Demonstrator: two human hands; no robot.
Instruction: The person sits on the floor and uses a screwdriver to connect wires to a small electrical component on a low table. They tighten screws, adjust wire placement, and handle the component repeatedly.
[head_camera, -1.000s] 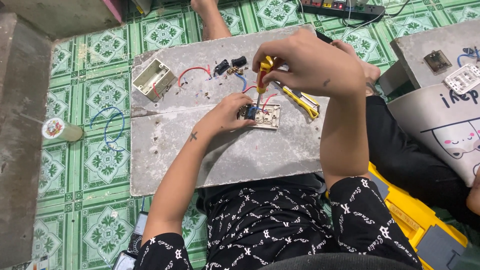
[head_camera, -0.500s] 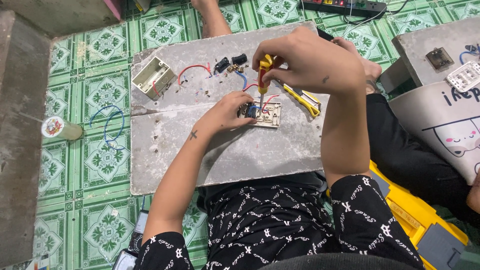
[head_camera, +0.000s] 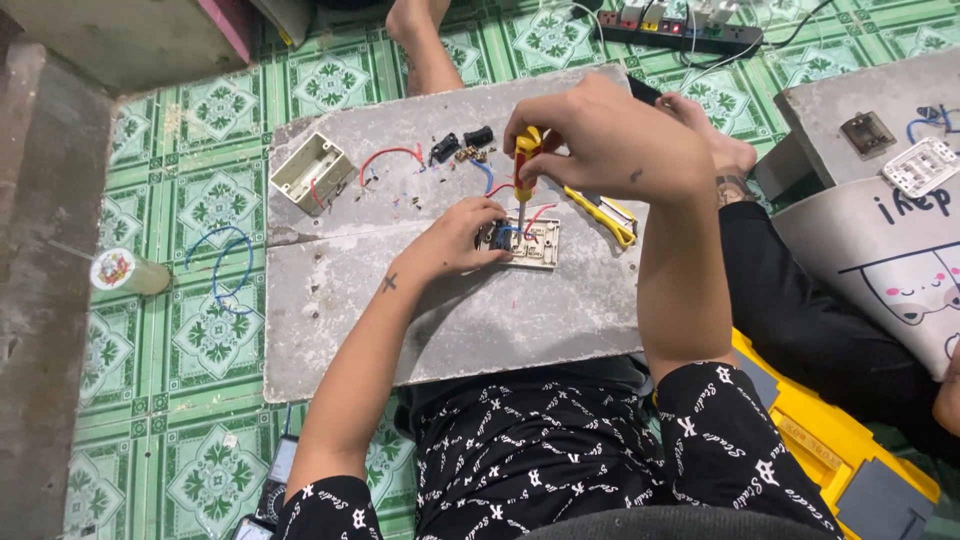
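Observation:
A beige switch plate (head_camera: 535, 245) lies on a grey slab (head_camera: 440, 310) in front of me. My left hand (head_camera: 462, 240) presses on its left side, fingers over the wiring. My right hand (head_camera: 600, 140) grips a screwdriver (head_camera: 524, 165) with a yellow and red handle, held upright with its tip down in the plate. Red and blue wires (head_camera: 495, 185) run from the plate across the slab.
A beige wall box (head_camera: 312, 172), small black parts (head_camera: 460, 145) and a yellow utility knife (head_camera: 603, 213) lie on the slab. A coil of blue wire (head_camera: 222, 265) and a tape roll (head_camera: 118, 270) sit on the green tiled floor. Another person's foot (head_camera: 715, 140) and a second slab (head_camera: 870, 110) are at right.
None visible beyond a slight shift of my right hand on the screwdriver handle.

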